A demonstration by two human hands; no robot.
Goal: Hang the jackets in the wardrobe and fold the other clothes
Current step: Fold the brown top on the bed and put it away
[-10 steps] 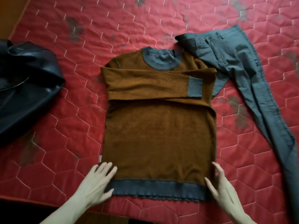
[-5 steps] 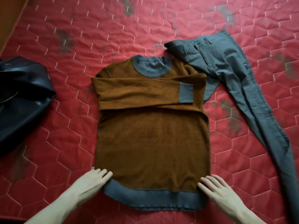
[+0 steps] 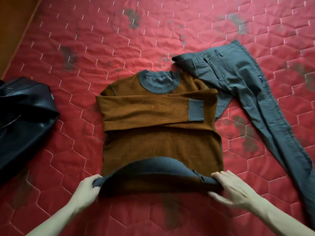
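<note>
A brown sweater [image 3: 160, 142] with grey collar, cuffs and hem lies flat on the red quilted bed [image 3: 119, 40], both sleeves folded across its chest. Its grey hem [image 3: 153, 167] is lifted off the bed and curls up toward the collar. My left hand [image 3: 87, 189] grips the hem's left corner. My right hand [image 3: 233, 188] holds the hem's right corner, fingers partly spread over it. Grey trousers [image 3: 247, 92] lie spread out to the right of the sweater. A black leather jacket [image 3: 22, 116] lies crumpled at the left edge.
The bed's left edge meets a wooden surface [image 3: 15, 23] at the upper left. Dark stains mark the quilt in several spots. Open quilt stretches beyond the sweater's collar.
Both hands went from resting flat beside the hem to gripping its corners. The hem has risen off the bed and started folding upward. The view has shifted slightly.
</note>
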